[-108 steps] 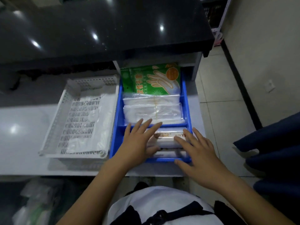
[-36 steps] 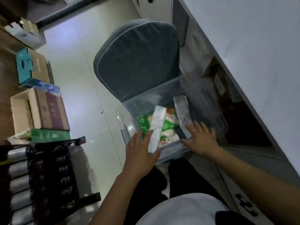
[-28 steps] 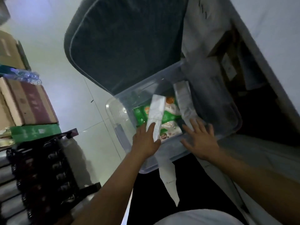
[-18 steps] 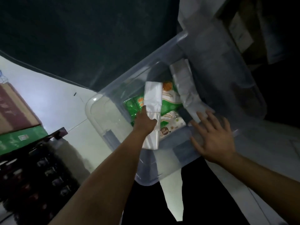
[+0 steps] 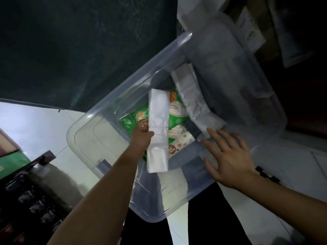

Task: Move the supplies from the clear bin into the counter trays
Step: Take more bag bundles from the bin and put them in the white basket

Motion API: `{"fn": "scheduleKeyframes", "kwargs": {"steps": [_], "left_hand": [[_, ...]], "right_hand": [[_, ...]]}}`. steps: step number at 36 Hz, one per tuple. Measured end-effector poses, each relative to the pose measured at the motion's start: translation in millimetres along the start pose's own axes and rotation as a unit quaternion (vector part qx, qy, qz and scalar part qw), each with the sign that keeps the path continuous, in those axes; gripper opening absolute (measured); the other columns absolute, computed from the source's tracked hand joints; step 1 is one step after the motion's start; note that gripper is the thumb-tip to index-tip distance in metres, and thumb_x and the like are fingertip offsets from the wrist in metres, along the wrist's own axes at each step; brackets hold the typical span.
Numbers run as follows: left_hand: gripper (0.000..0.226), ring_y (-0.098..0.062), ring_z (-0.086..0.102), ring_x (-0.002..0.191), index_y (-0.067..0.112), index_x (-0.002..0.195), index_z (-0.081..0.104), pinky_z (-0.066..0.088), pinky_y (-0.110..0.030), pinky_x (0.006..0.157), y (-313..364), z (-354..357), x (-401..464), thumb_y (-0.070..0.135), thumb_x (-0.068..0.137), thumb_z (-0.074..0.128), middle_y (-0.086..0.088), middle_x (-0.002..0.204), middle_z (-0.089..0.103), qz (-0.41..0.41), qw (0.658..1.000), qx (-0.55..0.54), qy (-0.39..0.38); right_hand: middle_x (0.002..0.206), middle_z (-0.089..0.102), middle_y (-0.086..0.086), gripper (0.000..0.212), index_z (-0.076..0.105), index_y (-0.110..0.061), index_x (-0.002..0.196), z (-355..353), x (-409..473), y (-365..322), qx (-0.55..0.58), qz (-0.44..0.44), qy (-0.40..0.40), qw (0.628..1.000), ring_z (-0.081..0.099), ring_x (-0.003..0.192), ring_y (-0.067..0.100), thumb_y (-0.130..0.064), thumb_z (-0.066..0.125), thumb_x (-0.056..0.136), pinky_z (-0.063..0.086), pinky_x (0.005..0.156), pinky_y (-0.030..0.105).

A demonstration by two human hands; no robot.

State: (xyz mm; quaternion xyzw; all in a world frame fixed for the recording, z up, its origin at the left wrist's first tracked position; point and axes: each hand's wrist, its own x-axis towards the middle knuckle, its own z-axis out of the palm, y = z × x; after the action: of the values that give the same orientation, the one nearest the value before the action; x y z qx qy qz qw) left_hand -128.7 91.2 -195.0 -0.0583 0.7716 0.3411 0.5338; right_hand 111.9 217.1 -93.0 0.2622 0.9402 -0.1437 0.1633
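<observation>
The picture is dim, with dark corners and a very dark right side. Soft light shines on the pale floor (image 5: 26,119) at the left. The clear bin (image 5: 99,119) gleams a little on its rim. Edges bend and look blurry.

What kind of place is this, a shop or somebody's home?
Probably a shop or food counter's back area, though it is dim. A clear bin on a tiled floor holds banded white bag bundles and green glove packets, with a dark rack nearby.
</observation>
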Motion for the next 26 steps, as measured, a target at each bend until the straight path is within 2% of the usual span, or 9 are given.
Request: {"fn": "scheduleKeyframes", "kwargs": {"steps": [6, 8, 10, 13, 15, 17, 18, 21, 26], "left_hand": [[0.054, -0.028, 0.064, 0.093, 0.026, 0.128, 0.059, 0.057, -0.043, 0.084, 32, -14, -32, -0.006, 0.085, 0.061, -0.008, 0.098, 0.061, 0.040, 0.997, 0.039, -0.046], [0.052, -0.026, 0.066, 0.093, 0.031, 0.126, 0.060, 0.060, -0.044, 0.082, 45, -19, -50, -0.003, 0.086, 0.062, -0.007, 0.100, 0.062, 0.049, 0.996, 0.027, -0.074], [0.052, -0.024, 0.068, 0.094, 0.035, 0.124, 0.060, 0.062, -0.042, 0.076, 59, -23, -72, 0.000, 0.086, 0.064, -0.007, 0.105, 0.063, 0.052, 0.993, 0.003, -0.107], [0.053, -0.027, 0.066, 0.096, 0.032, 0.125, 0.061, 0.059, -0.050, 0.078, 76, -24, -108, -0.004, 0.086, 0.066, -0.015, 0.111, 0.061, 0.060, 0.985, -0.053, -0.152], [0.054, -0.030, 0.064, 0.098, 0.028, 0.127, 0.060, 0.055, -0.057, 0.085, 84, -18, -130, -0.006, 0.086, 0.065, -0.020, 0.115, 0.057, 0.052, 0.977, -0.093, -0.183], [0.055, -0.029, 0.064, 0.098, 0.026, 0.131, 0.058, 0.055, -0.055, 0.085, 87, -7, -145, -0.006, 0.086, 0.064, -0.017, 0.111, 0.058, 0.042, 0.967, -0.128, -0.217], [0.056, -0.027, 0.064, 0.097, 0.025, 0.131, 0.058, 0.056, -0.051, 0.083, 87, 0, -152, -0.007, 0.085, 0.064, -0.013, 0.108, 0.059, 0.039, 0.961, -0.142, -0.235], [0.055, -0.024, 0.063, 0.097, 0.026, 0.126, 0.064, 0.057, -0.044, 0.081, 86, 25, -165, -0.007, 0.082, 0.066, -0.007, 0.105, 0.061, 0.022, 0.941, -0.175, -0.289], [0.046, -0.022, 0.067, 0.096, 0.025, 0.118, 0.069, 0.058, -0.039, 0.082, 81, 62, -167, -0.008, 0.086, 0.061, -0.003, 0.110, 0.068, -0.016, 0.913, -0.151, -0.380]], "right_hand": [[0.155, 0.039, 0.012, 0.069, 0.053, -0.021, 0.141, -24, 5, -8, 0.068, 0.058, -0.081, 0.993, 0.047, 0.134, 0.035, -0.055, 0.047, 0.082, 0.037, 0.105, 0.056], [0.160, 0.030, 0.007, 0.070, 0.043, -0.026, 0.147, -34, 6, -13, 0.185, 0.117, -0.072, 0.973, 0.036, 0.142, 0.031, -0.054, 0.051, 0.083, 0.031, 0.110, 0.053], [0.160, 0.028, 0.002, 0.068, 0.040, -0.028, 0.148, -47, 7, -20, 0.334, 0.162, -0.020, 0.928, 0.032, 0.143, 0.023, -0.041, 0.065, 0.086, 0.032, 0.113, 0.047], [0.150, 0.044, -0.007, 0.066, 0.048, -0.036, 0.142, -71, 6, -30, 0.490, 0.247, 0.053, 0.834, 0.046, 0.133, 0.010, -0.024, 0.077, 0.083, 0.043, 0.108, 0.039], [0.137, 0.056, -0.003, 0.070, 0.054, -0.041, 0.135, -90, 4, -36, 0.621, 0.318, 0.053, 0.715, 0.062, 0.115, 0.014, -0.022, 0.083, 0.074, 0.055, 0.094, 0.040], [0.122, 0.066, 0.006, 0.072, 0.060, -0.040, 0.129, -104, -1, -34, 0.732, 0.344, 0.027, 0.587, 0.069, 0.102, 0.021, -0.026, 0.084, 0.063, 0.061, 0.079, 0.041], [0.117, 0.070, 0.009, 0.069, 0.063, -0.036, 0.126, -110, -5, -32, 0.761, 0.335, 0.008, 0.555, 0.071, 0.098, 0.023, -0.025, 0.083, 0.061, 0.062, 0.074, 0.040], [0.109, 0.075, 0.010, 0.048, 0.072, -0.025, 0.114, -118, -17, -19, 0.776, 0.299, -0.019, 0.555, 0.073, 0.092, 0.024, -0.016, 0.077, 0.066, 0.061, 0.068, 0.035], [0.102, 0.077, 0.008, 0.043, 0.071, -0.016, 0.113, -111, -41, 7, 0.743, 0.344, 0.012, 0.574, 0.074, 0.084, 0.021, -0.003, 0.074, 0.072, 0.057, 0.059, 0.028]]}}
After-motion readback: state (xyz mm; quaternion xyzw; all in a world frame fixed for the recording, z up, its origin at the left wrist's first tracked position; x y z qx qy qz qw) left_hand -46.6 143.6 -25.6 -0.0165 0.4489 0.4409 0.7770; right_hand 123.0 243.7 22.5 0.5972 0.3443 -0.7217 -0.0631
